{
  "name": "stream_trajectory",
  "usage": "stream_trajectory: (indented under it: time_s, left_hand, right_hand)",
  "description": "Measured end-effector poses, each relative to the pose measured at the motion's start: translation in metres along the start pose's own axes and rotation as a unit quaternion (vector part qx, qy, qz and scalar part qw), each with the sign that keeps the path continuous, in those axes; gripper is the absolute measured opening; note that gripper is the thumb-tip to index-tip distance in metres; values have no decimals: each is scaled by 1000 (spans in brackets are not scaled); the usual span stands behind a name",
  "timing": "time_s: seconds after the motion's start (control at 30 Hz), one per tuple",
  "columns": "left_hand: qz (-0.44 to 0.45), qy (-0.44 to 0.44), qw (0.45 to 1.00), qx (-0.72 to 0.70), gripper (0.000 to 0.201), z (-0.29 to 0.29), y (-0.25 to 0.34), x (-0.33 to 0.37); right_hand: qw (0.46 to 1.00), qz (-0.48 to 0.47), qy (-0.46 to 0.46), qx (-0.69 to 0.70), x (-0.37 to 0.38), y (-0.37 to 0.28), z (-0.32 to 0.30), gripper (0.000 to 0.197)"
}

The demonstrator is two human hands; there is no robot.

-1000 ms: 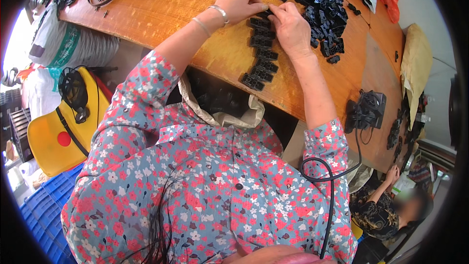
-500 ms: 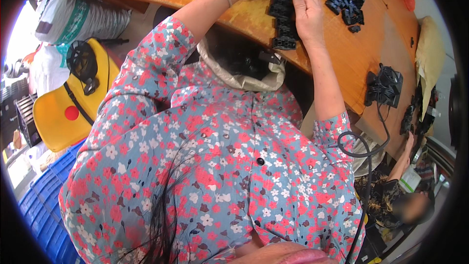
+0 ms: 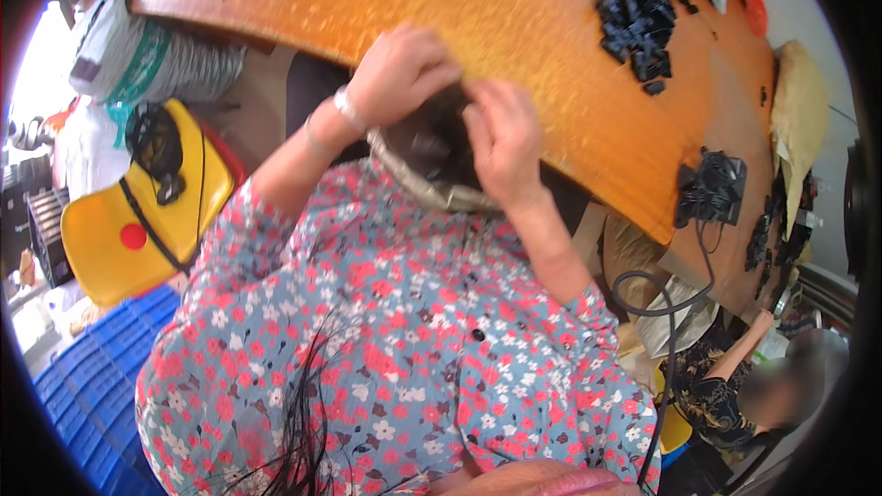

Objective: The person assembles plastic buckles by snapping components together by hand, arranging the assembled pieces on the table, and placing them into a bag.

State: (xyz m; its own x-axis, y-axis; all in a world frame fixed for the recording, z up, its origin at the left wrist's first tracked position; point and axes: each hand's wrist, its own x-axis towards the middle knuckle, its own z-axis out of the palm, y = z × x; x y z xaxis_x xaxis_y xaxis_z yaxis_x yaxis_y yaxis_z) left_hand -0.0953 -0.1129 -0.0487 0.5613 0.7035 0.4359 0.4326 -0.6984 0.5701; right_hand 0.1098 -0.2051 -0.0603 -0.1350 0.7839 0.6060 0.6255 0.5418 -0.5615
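Observation:
Over the mouth of a light-coloured sack at my lap, both hands are raised close together. My left hand, with bangles at the wrist, is bent over the sack's far left side; motion smears its fingertips. My right hand hangs over the sack's right side, thumb and fingers apart, and nothing shows in it. Dark contents fill the inside of the sack, too dim to make out singly. On the wooden table beyond lies a heap of small black plastic parts.
A black device with a bundled cable sits at the table's right end. To my left are a yellow chair, a blue crate and white sacks. Another person is at the lower right.
Both hands have come back from the table edge to above the sack. The row of black parts between them is gone from the table edge.

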Motion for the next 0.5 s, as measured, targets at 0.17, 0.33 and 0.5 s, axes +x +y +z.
stream_trajectory:
  time_s: [0.17, 0.33, 0.5]
  left_hand:
    - [-199, -24, 969, -146, 14, -25, 41, 12]
    - [-107, 25, 990, -88, 27, -25, 34, 77]
    - [-52, 33, 996, 62, 49, 7, 28, 183]
  right_hand:
    - [998, -6, -27, 51, 1, -9, -50, 15]
    - [991, 84, 58, -88, 39, 37, -114, 21]
    - [951, 161, 28, -262, 74, 75, -149, 38]
